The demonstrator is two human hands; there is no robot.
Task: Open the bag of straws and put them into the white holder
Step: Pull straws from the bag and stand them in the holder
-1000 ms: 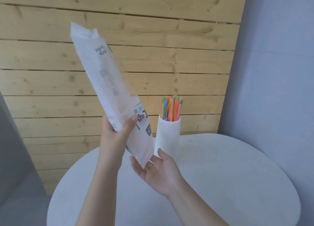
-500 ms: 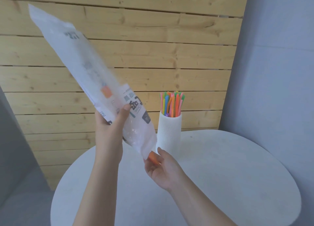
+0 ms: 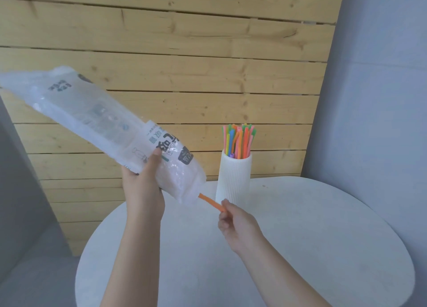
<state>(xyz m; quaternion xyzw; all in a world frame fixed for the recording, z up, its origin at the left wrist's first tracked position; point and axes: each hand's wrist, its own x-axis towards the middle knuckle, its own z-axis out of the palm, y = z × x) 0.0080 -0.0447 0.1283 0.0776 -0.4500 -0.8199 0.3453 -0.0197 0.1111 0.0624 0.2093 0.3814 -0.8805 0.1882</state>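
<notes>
Left hand (image 3: 143, 186) gripping plastic bag (image 3: 111, 131) slanted from upper left to centre, right hand (image 3: 235, 223) pinching orange straw (image 3: 211, 201) at bag mouth, white holder (image 3: 233, 179) with coloured straws (image 3: 239, 141) on round table (image 3: 300, 237), centre right.

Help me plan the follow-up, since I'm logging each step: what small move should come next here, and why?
Probably keep drawing the orange straw clear of the bag. The right hand pinches its end, but most of it seems to lie inside the tilted bag that the left hand grips. Once free, it can join the straws in the white holder.
</notes>
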